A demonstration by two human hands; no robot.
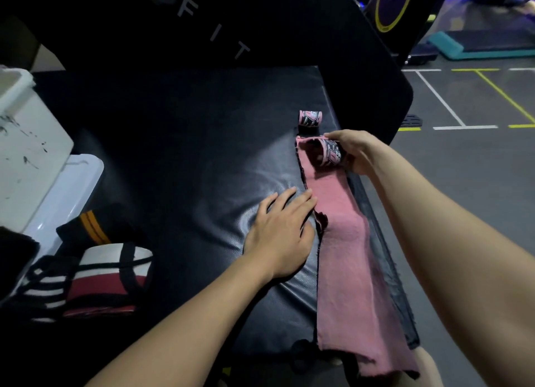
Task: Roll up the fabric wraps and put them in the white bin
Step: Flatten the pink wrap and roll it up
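Note:
A long pink fabric wrap lies stretched along the right edge of a black padded bench. Its far end is curled into a small roll with a black-and-pink pattern outside. My right hand grips that roll from the right side. My left hand lies flat, fingers straight, pressing the bench and the wrap's left edge. A finished pink patterned roll stands just beyond. The white bin is at the far left.
Several other wraps, black with orange stripes and white, red and black, are heaped at the near left of the bench. A white lid lies under the bin. An upright black pad backs the bench; gym floor lies to the right.

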